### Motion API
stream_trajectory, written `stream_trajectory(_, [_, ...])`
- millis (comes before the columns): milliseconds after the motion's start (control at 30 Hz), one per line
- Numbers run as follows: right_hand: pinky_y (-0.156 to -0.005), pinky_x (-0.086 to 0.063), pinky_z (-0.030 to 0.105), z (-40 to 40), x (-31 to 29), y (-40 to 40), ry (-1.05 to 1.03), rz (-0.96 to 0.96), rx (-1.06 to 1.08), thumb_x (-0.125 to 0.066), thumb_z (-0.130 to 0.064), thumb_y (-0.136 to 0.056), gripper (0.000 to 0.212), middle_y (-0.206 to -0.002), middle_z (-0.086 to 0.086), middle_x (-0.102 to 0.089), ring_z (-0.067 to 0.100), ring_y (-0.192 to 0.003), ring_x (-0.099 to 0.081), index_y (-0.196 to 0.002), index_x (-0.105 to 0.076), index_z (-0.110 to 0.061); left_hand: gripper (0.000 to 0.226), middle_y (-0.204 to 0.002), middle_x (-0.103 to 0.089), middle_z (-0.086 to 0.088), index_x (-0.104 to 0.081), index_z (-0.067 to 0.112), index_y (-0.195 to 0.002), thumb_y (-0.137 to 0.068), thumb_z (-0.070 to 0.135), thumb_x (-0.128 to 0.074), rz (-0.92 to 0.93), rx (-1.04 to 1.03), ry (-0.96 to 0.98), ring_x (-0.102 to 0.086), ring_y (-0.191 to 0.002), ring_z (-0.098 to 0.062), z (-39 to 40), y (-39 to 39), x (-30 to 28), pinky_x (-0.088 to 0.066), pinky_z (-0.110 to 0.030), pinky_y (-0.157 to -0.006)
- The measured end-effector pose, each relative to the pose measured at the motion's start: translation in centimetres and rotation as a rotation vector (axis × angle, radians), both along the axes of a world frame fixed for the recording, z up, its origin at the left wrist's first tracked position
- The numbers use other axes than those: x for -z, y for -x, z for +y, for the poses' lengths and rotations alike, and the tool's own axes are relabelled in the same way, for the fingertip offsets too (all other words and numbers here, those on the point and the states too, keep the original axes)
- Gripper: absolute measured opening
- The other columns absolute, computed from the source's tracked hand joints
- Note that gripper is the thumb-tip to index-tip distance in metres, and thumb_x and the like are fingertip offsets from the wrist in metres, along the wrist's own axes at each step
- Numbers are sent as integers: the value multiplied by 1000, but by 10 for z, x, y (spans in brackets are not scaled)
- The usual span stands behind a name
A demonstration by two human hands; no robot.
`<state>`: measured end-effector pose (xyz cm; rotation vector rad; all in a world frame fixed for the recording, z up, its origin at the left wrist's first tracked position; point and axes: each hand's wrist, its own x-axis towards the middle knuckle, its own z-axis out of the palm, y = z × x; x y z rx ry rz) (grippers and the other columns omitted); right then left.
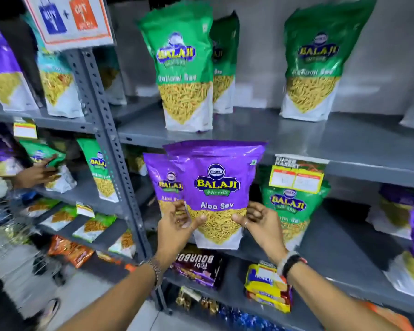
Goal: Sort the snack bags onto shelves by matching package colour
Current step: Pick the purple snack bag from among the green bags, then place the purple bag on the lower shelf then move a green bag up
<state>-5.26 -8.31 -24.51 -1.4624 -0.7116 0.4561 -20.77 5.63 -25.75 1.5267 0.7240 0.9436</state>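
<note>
Both hands, left hand and right hand, pinch the purple Aloo Sev bag by its lower corners, holding it upright at the middle shelf front edge, just beside a matching purple bag.

Purple bag between both hands' fingers

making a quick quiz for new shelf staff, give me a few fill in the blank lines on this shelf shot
1. Both hands, left hand and right hand, hold a ____ Aloo Sev bag.
2. The bags standing on the top shelf are ____.
3. Just behind the held bag stands a second ____ bag.
4. The green bag sits to the held bag's ____.

Missing words: purple; green; purple; right
</note>
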Motion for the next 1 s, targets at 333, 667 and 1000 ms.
stream_trajectory(333, [-70, -43, 37, 33, 77, -38, 195, 14, 183, -81, -8, -62, 27, -69, 12, -59, 17, -66, -49, -79, -65, -20, 52, -76, -51, 4, -49, 25, -93, -60, 1, -81, 96, 100, 111, -51, -62, -5, 41, -55, 69, -48, -21, -63])
stream_trajectory(667, [-66, -45, 13, 66, 100, -67, 219, 31, 319, -74, 2, -69, 28, -65, -15, -62, -12, -55, -53, -91, -60, -8, 57, -97, -55, 1, -44, 10, -105, -62, -10, -76, 54, 130, 222, -55, -90, -14, 68, -115, 85, -51, -9, -70])
stream_trajectory(1000, [-99, -45, 33, 58, 112, -71, 297, 131, 274, -71, 0, -74, 48, -116, 8, -63, 20, -107, -59, -118, -52, -1, 62, -111, -59, -6, -42, 5, -121, -68, -5, -73, 12, 180, 319, -59, -101, -18, 66, -119, 108, -52, -25, -88])
